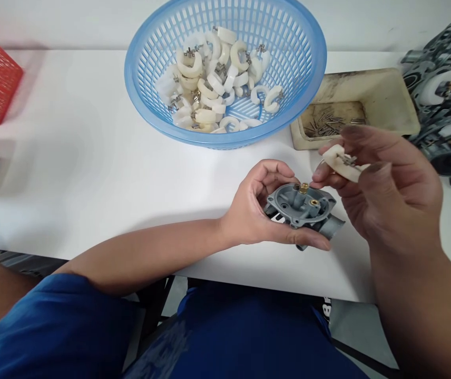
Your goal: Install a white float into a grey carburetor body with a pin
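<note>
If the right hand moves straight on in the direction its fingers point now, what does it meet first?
Probably the grey metal body in the left hand. The right hand, holding a white float, points left and slightly down, towards its brass fittings; depth is unclear.

Carburetor body (302,210): grey cast metal, brass fittings up, cradled in your left palm. Float (344,163): white plastic, pinched just above it.

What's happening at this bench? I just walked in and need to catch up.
A person sits at a white table. Their left hand cradles a grey metal carburetor body with brass fittings, while the right hand pinches a white plastic float just above it. More floats fill the blue basket; a beige tray holds small pins.
</note>
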Motion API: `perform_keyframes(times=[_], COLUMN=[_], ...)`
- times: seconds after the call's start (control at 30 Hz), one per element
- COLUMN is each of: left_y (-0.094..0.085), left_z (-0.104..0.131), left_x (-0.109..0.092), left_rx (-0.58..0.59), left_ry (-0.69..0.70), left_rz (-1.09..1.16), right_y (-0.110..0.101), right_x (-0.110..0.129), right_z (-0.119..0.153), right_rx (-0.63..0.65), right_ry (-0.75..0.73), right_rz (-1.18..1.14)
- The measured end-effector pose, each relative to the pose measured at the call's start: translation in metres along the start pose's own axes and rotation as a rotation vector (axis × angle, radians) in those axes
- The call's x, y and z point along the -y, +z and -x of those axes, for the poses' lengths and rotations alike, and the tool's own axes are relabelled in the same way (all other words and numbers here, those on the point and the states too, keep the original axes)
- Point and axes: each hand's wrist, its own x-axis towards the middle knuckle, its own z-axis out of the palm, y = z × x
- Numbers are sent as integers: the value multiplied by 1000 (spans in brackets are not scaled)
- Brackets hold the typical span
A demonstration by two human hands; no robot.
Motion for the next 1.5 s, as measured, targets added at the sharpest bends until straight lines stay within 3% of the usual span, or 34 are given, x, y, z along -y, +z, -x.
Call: perform_keyframes(times=[0.23, 0.47, 0.67, 0.87, 0.97, 1.13, 1.33, 1.5], left_y=[0, 0, -1, -1, -4, -5, -2, -9], left_z=[-4, -1, 1, 2, -1, 0, 4, 0], left_x=[-3, -7, -13, -9, -8, -2, 6, 6], left_rx=[-43, 47, 79, 39, 65, 172, 231, 330], left_ry=[-205, -268, -411, -415, -430, -438, -356, -235], left_rz=[91, 104, 165, 209, 210, 246, 242, 179], right_y=[9, 9, 12, 14, 8, -10, -26, -25], right_x=[-4, -9, -14, -15, -13, -10, -9, -8], right_z=[-3, -2, 0, 5, 4, -5, -10, -4], right_rx=[-209, -185, -169, -56, 86, 256, 255, 247], right_ry=[-3, 114, 131, 65, -2, 14, 69, 103], right_rz=[19, 64, 205, 341, 410, 295, 188, 82])
